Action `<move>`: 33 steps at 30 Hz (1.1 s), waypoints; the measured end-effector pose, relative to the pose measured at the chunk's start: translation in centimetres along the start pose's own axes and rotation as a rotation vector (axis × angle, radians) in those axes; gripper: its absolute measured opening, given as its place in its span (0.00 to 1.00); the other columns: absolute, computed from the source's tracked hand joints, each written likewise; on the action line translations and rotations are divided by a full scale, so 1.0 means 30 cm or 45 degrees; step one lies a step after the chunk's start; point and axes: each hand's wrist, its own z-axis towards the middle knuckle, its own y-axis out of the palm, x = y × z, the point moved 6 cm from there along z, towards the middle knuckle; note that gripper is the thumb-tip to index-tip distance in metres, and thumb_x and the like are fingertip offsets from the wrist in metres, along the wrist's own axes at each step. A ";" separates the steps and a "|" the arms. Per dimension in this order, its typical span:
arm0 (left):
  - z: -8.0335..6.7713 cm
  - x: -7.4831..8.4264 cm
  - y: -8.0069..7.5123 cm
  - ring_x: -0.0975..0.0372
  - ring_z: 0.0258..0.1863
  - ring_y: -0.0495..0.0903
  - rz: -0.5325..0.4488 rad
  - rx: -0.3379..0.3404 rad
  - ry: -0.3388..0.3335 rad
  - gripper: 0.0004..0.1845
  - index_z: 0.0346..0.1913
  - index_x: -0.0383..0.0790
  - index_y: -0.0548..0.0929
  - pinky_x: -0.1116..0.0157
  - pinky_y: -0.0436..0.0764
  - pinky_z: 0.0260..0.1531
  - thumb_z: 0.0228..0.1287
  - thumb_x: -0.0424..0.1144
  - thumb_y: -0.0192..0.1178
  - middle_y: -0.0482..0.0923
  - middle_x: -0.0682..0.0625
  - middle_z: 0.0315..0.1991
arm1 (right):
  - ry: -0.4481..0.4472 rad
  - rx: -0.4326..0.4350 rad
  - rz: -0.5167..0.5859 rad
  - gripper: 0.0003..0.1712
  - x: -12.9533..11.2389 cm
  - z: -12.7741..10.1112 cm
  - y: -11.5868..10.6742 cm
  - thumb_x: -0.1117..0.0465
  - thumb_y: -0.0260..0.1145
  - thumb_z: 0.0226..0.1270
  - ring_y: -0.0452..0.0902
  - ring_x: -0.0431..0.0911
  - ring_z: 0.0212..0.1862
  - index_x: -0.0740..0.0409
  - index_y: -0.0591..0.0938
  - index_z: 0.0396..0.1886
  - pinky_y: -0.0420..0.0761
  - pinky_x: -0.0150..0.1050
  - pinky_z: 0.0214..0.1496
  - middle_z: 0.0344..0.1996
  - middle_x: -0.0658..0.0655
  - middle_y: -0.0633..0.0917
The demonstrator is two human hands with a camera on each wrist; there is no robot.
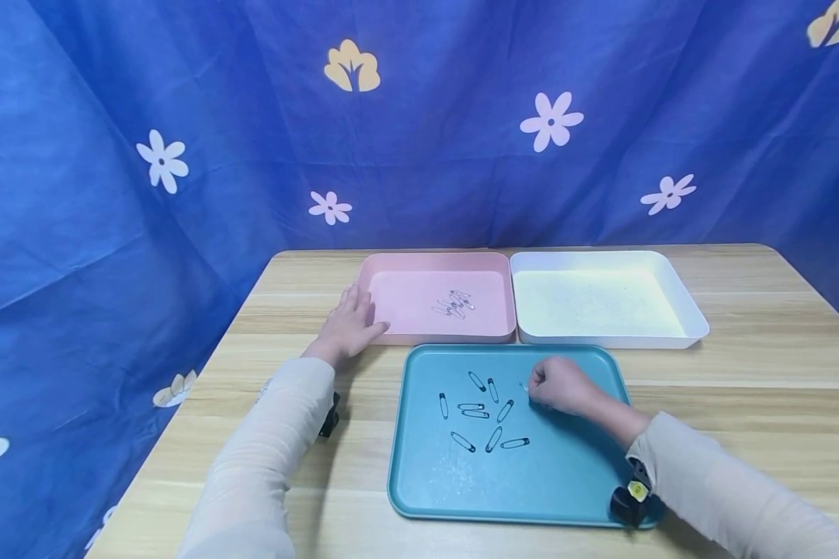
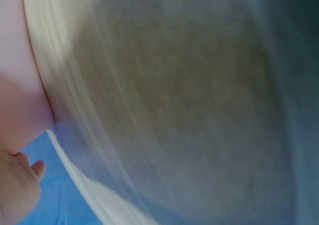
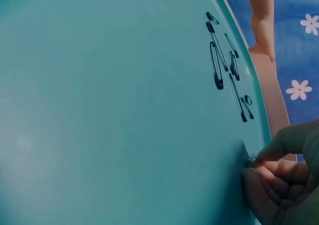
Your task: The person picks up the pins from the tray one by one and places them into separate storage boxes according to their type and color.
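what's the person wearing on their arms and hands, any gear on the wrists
Both arms are in long, close-fitting cream sleeves that end at the wrists; the left hand and right hand are bare, with no gloves or rings visible. A small black device with a yellow mark is strapped under the right wrist, and a similar black one sits under the left.

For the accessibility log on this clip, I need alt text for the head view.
A person's right hand pinches a small silver pin over a teal tray holding black safety pins. The left hand rests flat beside a pink tray with silver pins; a white tray sits alongside.
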 end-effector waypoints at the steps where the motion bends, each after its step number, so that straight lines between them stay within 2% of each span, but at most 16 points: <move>1: 0.000 0.000 0.000 0.48 0.63 0.30 0.002 0.000 0.000 0.41 0.65 0.32 0.44 0.47 0.44 0.58 0.58 0.58 0.41 0.28 0.37 0.65 | 0.002 -0.008 0.015 0.08 0.001 0.001 -0.001 0.71 0.56 0.49 0.69 0.43 0.16 0.60 0.74 0.14 0.70 0.33 0.18 0.12 0.52 0.73; 9: -0.007 -0.004 -0.006 0.46 0.63 0.31 -0.004 0.016 0.009 0.41 0.65 0.32 0.46 0.46 0.44 0.57 0.59 0.57 0.43 0.29 0.36 0.65 | -0.033 -0.079 0.136 0.05 0.003 0.018 -0.009 0.69 0.56 0.52 0.72 0.44 0.19 0.62 0.74 0.19 0.73 0.35 0.21 0.16 0.54 0.75; 15: -0.010 -0.008 -0.006 0.46 0.63 0.32 -0.008 0.020 0.013 0.41 0.65 0.31 0.46 0.46 0.45 0.57 0.58 0.57 0.43 0.29 0.36 0.65 | -0.101 -0.090 0.216 0.03 -0.039 0.043 -0.021 0.70 0.55 0.53 0.74 0.45 0.21 0.63 0.74 0.22 0.75 0.37 0.24 0.18 0.55 0.76; 28: -0.011 -0.002 -0.005 0.46 0.63 0.33 0.009 0.021 0.018 0.40 0.65 0.32 0.47 0.48 0.45 0.58 0.59 0.57 0.42 0.30 0.35 0.65 | -0.173 -0.043 0.266 0.05 -0.139 0.138 -0.073 0.68 0.54 0.58 0.74 0.45 0.26 0.67 0.75 0.29 0.76 0.39 0.32 0.20 0.55 0.76; 33: -0.011 0.006 -0.007 0.46 0.63 0.33 0.012 0.019 0.027 0.40 0.65 0.32 0.47 0.48 0.45 0.58 0.59 0.57 0.42 0.31 0.35 0.65 | -0.137 0.011 0.281 0.05 -0.177 0.191 -0.102 0.67 0.56 0.58 0.73 0.46 0.27 0.65 0.77 0.30 0.76 0.40 0.30 0.24 0.57 0.77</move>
